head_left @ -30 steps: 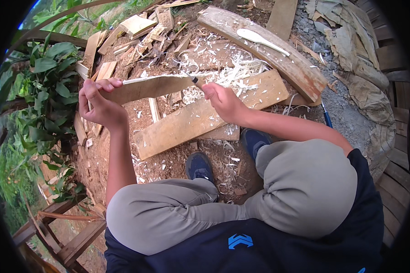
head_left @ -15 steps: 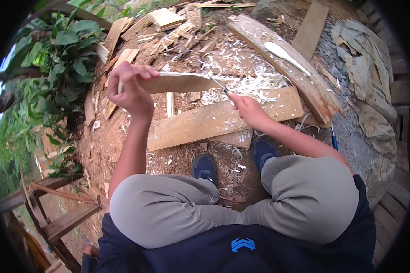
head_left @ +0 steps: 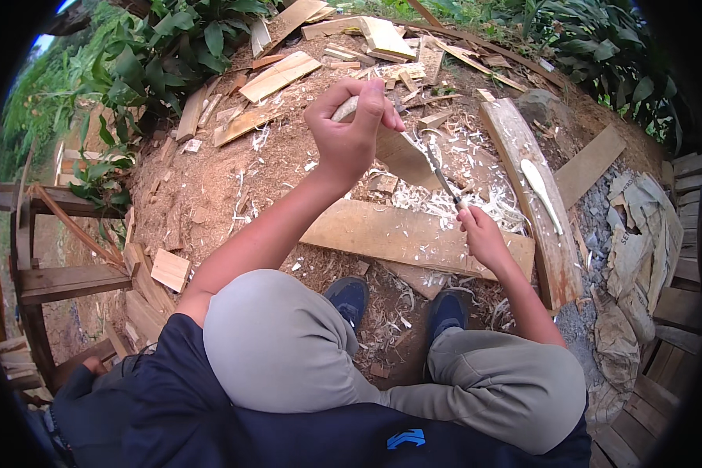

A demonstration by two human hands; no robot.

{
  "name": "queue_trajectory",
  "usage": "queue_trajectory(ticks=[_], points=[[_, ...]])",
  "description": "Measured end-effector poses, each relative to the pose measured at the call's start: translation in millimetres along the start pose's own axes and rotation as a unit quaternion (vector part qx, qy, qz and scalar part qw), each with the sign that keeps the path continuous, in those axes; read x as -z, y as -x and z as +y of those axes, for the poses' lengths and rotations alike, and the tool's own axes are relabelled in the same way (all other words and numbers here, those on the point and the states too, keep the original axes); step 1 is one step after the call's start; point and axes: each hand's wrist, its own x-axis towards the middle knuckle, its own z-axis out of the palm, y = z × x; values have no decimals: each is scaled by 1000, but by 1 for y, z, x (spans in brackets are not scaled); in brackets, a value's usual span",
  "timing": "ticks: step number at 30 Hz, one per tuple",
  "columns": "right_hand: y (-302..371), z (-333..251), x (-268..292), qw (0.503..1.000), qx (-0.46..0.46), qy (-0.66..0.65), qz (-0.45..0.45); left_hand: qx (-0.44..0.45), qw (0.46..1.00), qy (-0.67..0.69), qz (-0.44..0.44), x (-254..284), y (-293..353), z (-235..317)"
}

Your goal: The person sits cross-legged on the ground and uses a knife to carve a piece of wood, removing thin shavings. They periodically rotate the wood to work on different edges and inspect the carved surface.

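Note:
My left hand (head_left: 349,131) is closed around one end of a flat, pale piece of wood (head_left: 407,160), which slants down to the right. My right hand (head_left: 485,240) grips the dark handle of a knife (head_left: 444,182). The knife's thin blade lies along the wood's upper edge near its far end; whether it is cutting in cannot be told. Below the hands a wide plank (head_left: 390,232) lies on the ground, scattered with small chips. Curled white shavings (head_left: 491,204) are heaped just beyond the right hand.
A thick beam (head_left: 522,183) lies at the right, with a pale spoon-shaped wooden piece (head_left: 540,191) on it. Offcuts (head_left: 281,76) are strewn at the back. Another person's hand (head_left: 93,365) shows at lower left, near a wooden frame (head_left: 74,282). Crumpled sacking (head_left: 632,242) lies far right.
The view has swung, shifting the ground things rightward and down. The held wood has gone from nearly level to slanting down right, and my hands stand closer together. Both grips remain.

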Motion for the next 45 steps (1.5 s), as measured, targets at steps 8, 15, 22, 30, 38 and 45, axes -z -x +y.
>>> queue_trajectory(ticks=[8, 15, 22, 30, 38, 45], points=[[16, -50, -2, 948, 191, -106, 231, -18, 1000, 1, 0, 0, -2, 2], [14, -7, -12, 976, 72, 186, 82, -8, 999, -22, -32, -5, 3, 4], [15, -24, 6, 989, 75, 94, 80, 2, 1000, -11, -1, -2, -2, 3], [27, -74, 37, 982, 138, -31, 122, 20, 999, -7, 32, 7, -2, 1], [27, -69, 22, 953, 182, -121, 210, 13, 1000, 4, 20, 5, -4, 2], [24, -22, -21, 977, -2, 211, 38, -1, 1000, -7, -3, 4, 1, 3]])
